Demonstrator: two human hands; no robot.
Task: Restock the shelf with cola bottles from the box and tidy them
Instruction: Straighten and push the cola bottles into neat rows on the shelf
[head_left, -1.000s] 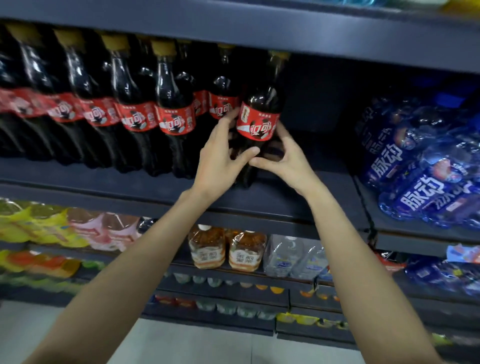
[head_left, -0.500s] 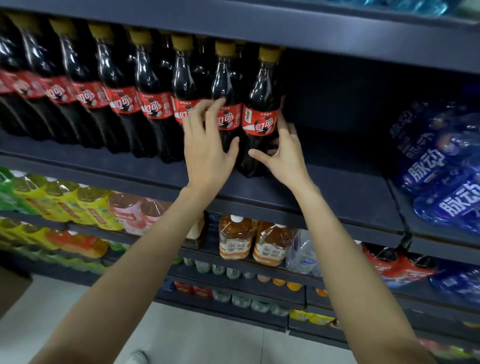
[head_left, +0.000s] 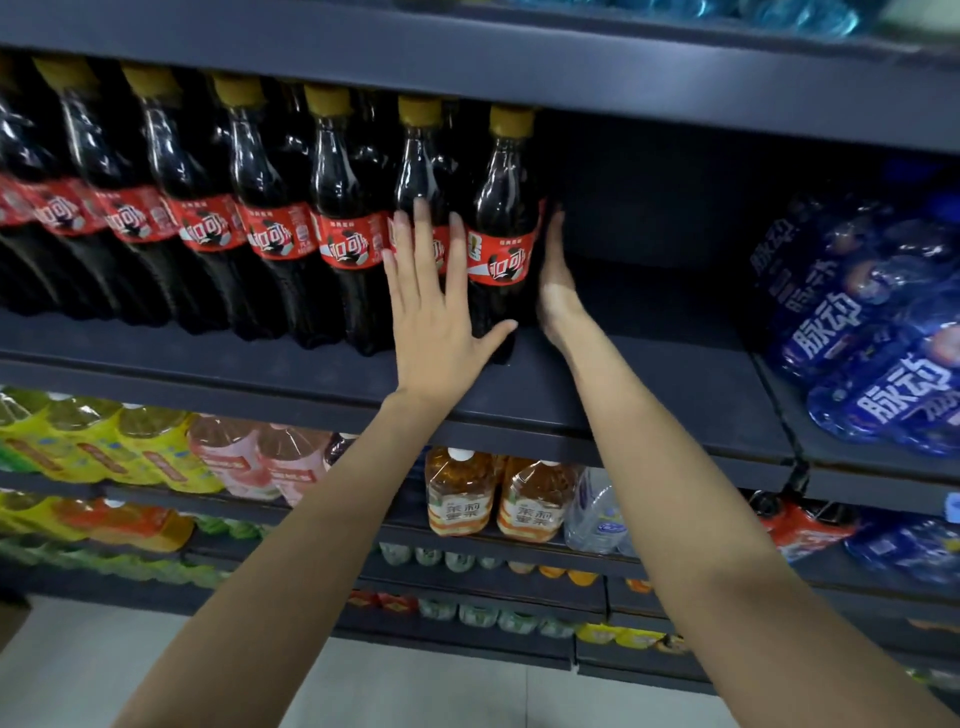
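You're in a shop aisle: dark tiered shelving (head_left: 519, 415) packed with labelled cola bottles (head_left: 353, 218), juices (head_left: 457, 493) and shrink-wrapped blue drinks (head_left: 857, 322).

Single head view: the camera is looking forward and slightly upward, close to the shelf (head_left: 649, 384), at arm's length.

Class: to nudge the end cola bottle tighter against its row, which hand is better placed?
Right hand: its straight fingers lie flat against the end cola bottle's open side. The left hand lies across the bottle fronts.
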